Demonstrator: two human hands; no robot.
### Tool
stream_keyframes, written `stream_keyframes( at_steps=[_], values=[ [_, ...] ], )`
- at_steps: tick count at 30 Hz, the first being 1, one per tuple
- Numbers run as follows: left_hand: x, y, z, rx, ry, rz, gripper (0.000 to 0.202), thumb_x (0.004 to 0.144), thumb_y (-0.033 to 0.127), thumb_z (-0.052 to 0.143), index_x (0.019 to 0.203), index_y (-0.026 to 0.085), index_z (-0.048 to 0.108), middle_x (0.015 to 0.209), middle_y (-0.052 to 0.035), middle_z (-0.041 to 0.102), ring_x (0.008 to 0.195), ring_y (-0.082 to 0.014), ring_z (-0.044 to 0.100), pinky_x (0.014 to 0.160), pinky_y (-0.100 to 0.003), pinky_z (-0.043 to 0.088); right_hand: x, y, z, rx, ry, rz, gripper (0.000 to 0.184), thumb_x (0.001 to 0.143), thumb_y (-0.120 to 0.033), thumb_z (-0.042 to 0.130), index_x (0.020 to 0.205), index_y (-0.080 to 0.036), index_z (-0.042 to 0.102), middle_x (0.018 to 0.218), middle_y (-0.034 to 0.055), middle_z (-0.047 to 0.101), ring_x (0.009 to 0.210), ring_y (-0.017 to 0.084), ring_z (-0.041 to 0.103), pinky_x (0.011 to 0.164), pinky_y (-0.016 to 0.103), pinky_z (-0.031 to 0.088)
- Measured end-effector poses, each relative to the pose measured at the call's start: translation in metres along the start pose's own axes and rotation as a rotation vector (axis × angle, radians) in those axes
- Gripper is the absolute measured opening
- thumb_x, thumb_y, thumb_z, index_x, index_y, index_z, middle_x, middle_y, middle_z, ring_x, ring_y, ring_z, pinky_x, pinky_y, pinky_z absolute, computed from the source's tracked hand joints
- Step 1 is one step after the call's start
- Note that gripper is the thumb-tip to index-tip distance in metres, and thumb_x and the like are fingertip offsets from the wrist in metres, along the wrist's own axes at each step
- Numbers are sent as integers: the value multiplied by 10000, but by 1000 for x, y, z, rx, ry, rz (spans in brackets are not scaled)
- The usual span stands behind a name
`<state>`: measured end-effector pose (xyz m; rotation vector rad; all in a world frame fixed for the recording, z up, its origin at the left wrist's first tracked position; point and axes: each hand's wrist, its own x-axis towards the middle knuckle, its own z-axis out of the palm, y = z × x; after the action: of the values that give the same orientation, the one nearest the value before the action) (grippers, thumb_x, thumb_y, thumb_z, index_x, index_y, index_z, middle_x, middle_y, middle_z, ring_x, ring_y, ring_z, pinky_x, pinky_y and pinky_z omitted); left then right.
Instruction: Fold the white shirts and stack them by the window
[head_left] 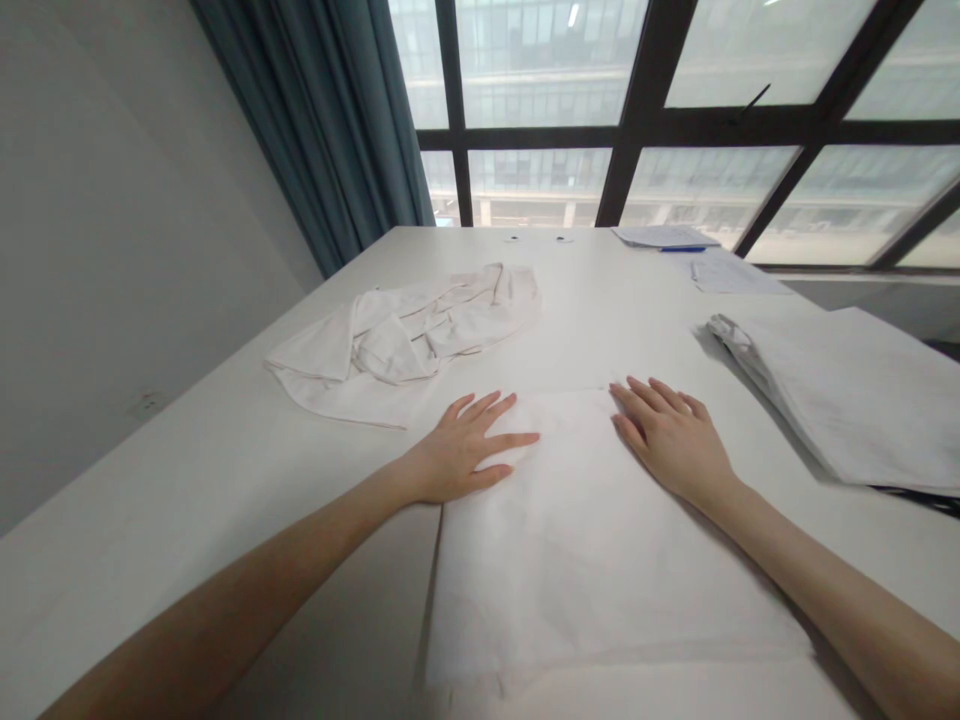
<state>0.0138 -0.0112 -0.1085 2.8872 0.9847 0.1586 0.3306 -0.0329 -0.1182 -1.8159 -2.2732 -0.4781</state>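
Note:
A piece of white cloth (585,560) lies spread flat on the white table in front of me, its near edge toward my body. My left hand (469,450) rests palm down on its far left part, fingers spread wide. On the far right corner lies my right hand (671,430), also palm down, with the fingers stretched out and nearer together. Neither hand grips anything. Farther off to the left, a crumpled heap of white cloth (405,335) sits apart from both hands.
To the right, a thick folded stack of white cloth (862,400) lies on the table (600,310), with something dark under its near edge. Papers (660,236) and a blue pen (682,249) are at the far right. Beyond stand a blue curtain (322,110) and windows.

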Motion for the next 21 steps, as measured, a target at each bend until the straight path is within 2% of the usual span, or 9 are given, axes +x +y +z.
stream_keyframes(
  at_steps=[10,14,18,21],
  values=[
    [0,-1,0,-8,10,6,504,978,412,478,1469,442,367,1642,-32,134,1471,-327,228,1167,-545,154,1,9,2,-31,-43,136,539,994,-480,290,1403,-198,497,1444,145,518,1252,359,531,971,545,425],
    [0,-1,1,-10,19,7,503,977,420,479,1467,443,370,1642,-32,132,1467,-335,237,1165,-551,157,1,12,3,-56,-25,161,552,992,-477,316,1395,-146,500,1423,180,530,1252,363,530,998,570,394],
    [0,-1,1,0,5,4,503,980,412,476,1470,433,370,1637,-57,149,1470,-336,228,1160,-557,161,2,9,0,-43,81,9,456,1001,-334,336,1355,-133,544,1439,164,518,1328,335,462,1092,570,285],
    [0,-1,1,5,9,5,510,977,416,485,1472,438,364,1638,-50,147,1471,-332,227,1163,-550,162,4,6,-2,84,77,-208,419,1001,-255,340,1344,-171,566,1426,118,543,1337,276,466,1098,498,318]
  ],
)
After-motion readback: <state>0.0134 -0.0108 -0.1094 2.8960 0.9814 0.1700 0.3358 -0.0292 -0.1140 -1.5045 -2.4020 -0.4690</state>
